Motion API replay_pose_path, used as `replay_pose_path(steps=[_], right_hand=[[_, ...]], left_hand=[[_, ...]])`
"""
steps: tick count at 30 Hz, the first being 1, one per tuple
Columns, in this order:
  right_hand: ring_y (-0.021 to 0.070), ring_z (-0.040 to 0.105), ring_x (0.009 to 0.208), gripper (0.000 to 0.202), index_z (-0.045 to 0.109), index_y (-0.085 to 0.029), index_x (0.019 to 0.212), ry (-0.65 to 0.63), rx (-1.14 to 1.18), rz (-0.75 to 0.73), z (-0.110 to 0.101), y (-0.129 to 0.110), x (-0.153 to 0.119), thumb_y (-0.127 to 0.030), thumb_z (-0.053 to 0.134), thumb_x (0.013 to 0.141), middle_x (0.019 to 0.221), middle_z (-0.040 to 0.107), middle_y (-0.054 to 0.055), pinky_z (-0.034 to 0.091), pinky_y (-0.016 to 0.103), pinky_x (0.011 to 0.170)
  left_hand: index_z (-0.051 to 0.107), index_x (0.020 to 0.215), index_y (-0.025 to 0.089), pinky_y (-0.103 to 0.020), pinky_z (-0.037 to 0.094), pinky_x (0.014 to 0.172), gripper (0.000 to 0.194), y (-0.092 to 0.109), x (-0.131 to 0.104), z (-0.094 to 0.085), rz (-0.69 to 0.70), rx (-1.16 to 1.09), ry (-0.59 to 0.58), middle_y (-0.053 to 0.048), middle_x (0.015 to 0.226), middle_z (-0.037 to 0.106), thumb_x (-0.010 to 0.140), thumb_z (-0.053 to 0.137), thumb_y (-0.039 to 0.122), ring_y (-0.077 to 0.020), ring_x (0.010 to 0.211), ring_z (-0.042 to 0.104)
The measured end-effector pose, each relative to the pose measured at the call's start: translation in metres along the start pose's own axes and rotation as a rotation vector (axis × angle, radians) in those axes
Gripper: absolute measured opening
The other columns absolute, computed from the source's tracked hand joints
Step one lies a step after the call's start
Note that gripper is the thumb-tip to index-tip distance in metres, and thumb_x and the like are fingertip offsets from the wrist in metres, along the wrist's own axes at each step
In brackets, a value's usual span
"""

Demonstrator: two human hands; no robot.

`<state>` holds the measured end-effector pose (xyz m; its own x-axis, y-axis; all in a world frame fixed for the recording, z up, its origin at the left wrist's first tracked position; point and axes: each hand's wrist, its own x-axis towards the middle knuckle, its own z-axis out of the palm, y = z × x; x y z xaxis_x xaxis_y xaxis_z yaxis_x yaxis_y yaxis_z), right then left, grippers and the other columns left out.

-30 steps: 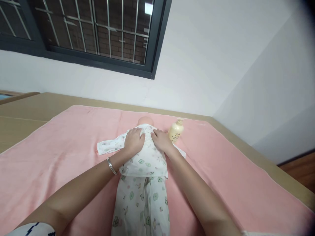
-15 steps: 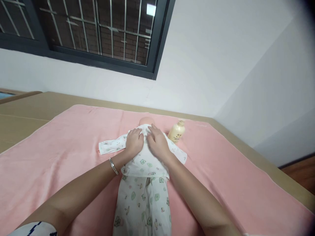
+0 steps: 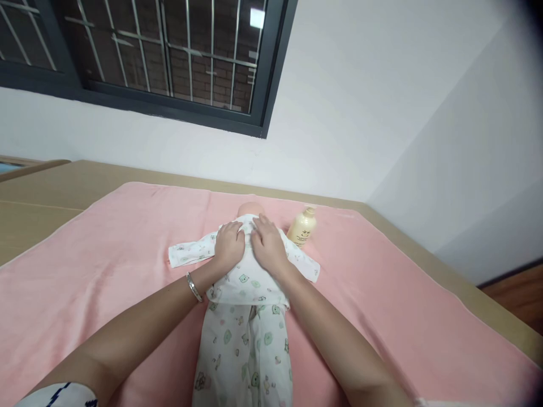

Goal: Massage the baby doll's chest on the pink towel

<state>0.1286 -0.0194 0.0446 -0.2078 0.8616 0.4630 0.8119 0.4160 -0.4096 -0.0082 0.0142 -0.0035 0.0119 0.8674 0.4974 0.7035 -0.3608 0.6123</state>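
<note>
A baby doll [image 3: 250, 208] lies on a pink blanket [image 3: 139, 226], its bald head toward the wall. It wears a white printed top [image 3: 250, 281] with long sleeves spread to both sides, and matching trousers [image 3: 244, 350]. My left hand [image 3: 229, 245] rests open on the left of the upper chest, fingers pointing toward the head. On the right of the chest lies my right hand [image 3: 268, 246], also open, its fingers near the neckline. Both palms touch the cloth, with a narrow gap between the thumbs. A silver bracelet [image 3: 194, 286] circles my left wrist.
A cream bottle [image 3: 302, 227] stands on the blanket just right of the doll's shoulder. Beyond the blanket runs a tan surface [image 3: 97, 175] up to the white wall [image 3: 331, 113]. A dark-framed window [image 3: 169, 104] with metal bars is above.
The whole view has shifted very slightly. Both hands stay on the doll's chest in nearly the same place, and the doll and bottle have not visibly moved.
</note>
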Motion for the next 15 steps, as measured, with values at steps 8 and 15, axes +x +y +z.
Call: replay_pose_path(steps=[8, 15], right_hand=[[0.0319, 0.05, 0.137, 0.047, 0.058, -0.013, 0.137, -0.158, -0.148, 0.141, -0.033, 0.009, 0.009, -0.015, 0.037, 0.095, 0.152, 0.046, 0.017, 0.043, 0.046, 0.109], [0.0236, 0.042, 0.143, 0.055, 0.055, -0.012, 0.142, 0.135, -0.007, 0.175, -0.11, 0.023, 0.016, -0.01, 0.032, 0.091, 0.151, 0.049, 0.009, 0.033, 0.039, 0.12]], left_hand=[[0.064, 0.124, 0.014, -0.047, 0.04, 0.112, 0.041, 0.011, 0.001, -0.01, 0.013, 0.089, -0.114, -0.015, 0.13, 0.066, 0.092, 0.044, 0.031, -0.0312, 0.125, 0.057], [0.053, 0.139, 0.012, -0.052, 0.023, 0.121, 0.058, 0.059, -0.003, -0.018, -0.052, -0.133, -0.2, -0.017, 0.152, 0.048, 0.087, 0.054, 0.038, -0.0342, 0.144, 0.038]])
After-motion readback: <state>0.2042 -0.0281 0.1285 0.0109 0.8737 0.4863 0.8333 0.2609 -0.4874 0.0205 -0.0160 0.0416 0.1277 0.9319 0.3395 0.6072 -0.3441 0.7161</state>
